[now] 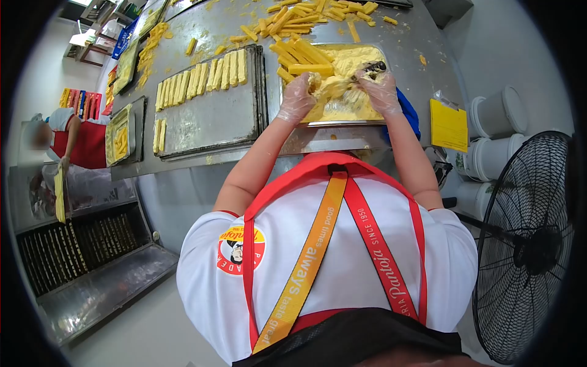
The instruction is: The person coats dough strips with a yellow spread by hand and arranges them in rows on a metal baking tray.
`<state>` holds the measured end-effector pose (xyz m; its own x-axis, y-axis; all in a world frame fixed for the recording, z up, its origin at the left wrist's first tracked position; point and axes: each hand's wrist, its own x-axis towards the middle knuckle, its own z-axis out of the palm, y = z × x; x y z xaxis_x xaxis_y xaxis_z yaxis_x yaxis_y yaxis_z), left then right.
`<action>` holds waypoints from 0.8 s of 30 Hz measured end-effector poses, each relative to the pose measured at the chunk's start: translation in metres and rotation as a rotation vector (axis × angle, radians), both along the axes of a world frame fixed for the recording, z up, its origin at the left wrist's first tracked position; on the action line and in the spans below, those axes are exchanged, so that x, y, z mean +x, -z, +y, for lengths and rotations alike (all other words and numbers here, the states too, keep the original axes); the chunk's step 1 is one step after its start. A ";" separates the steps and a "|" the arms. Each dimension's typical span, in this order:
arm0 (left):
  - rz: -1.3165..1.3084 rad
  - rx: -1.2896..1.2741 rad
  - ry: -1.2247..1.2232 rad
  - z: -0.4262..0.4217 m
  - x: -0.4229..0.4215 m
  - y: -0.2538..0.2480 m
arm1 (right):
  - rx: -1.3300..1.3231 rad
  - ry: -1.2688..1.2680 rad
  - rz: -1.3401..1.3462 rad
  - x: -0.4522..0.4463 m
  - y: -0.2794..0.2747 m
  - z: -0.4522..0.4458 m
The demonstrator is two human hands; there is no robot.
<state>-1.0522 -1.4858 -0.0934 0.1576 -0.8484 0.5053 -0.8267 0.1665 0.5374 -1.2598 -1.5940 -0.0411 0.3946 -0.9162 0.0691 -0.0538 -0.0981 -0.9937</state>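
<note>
A metal tray (342, 122) in front of me holds pale yellow cream (350, 92), smeared thin near its front edge. Yellow sticks (309, 55) are piled on the tray's left side. My left hand (297, 98), in a clear plastic glove, is closed at the tray's left, with cream on its fingers; what lies in its grip is hidden. Over the right side, my gloved right hand (380, 93) is closed around a dark object (375, 66), mostly covered by the fingers and cream, so its kind is unclear.
Left of the tray, cream-coated sticks (202, 78) stand in rows on stacked baking sheets (208, 119). More yellow sticks (293, 21) lie loose farther back. A black fan (526, 244) and white buckets (498, 113) stand at right. A co-worker in a red apron (88, 144) is at far left.
</note>
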 end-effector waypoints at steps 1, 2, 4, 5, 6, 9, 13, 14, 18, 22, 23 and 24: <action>0.010 0.018 -0.016 -0.001 0.001 0.003 | -0.075 0.025 0.156 -0.005 0.003 -0.005; 0.020 0.035 -0.032 -0.002 0.002 0.006 | -0.150 0.052 0.312 -0.009 0.006 -0.010; 0.066 0.068 -0.046 0.000 -0.002 -0.011 | -0.169 0.053 0.254 -0.006 0.002 -0.013; 0.091 0.088 -0.054 0.003 -0.004 -0.017 | -0.104 0.028 0.043 -0.004 0.004 -0.005; 0.103 0.125 -0.076 0.003 -0.003 -0.016 | -0.034 0.003 -0.165 -0.002 0.005 0.004; 0.171 0.242 -0.135 0.006 -0.003 -0.012 | 0.176 -0.076 -0.402 0.005 -0.011 0.026; 0.343 0.375 -0.188 0.013 -0.008 -0.033 | -0.021 0.126 -0.031 0.002 0.032 -0.017; 0.390 0.403 -0.198 0.014 -0.009 -0.037 | -0.221 0.145 0.133 0.002 0.038 -0.024; 0.455 0.500 -0.181 0.005 0.002 -0.022 | 0.150 -0.048 -0.389 0.014 -0.009 0.025; 0.355 0.440 -0.187 0.010 0.004 -0.020 | -0.206 0.150 0.133 0.009 0.025 0.001; 0.363 0.420 -0.192 0.013 0.003 -0.023 | -0.246 0.156 0.173 0.005 0.029 -0.003; 0.367 0.426 -0.199 0.016 0.000 -0.033 | -0.290 0.160 0.212 0.003 0.022 -0.004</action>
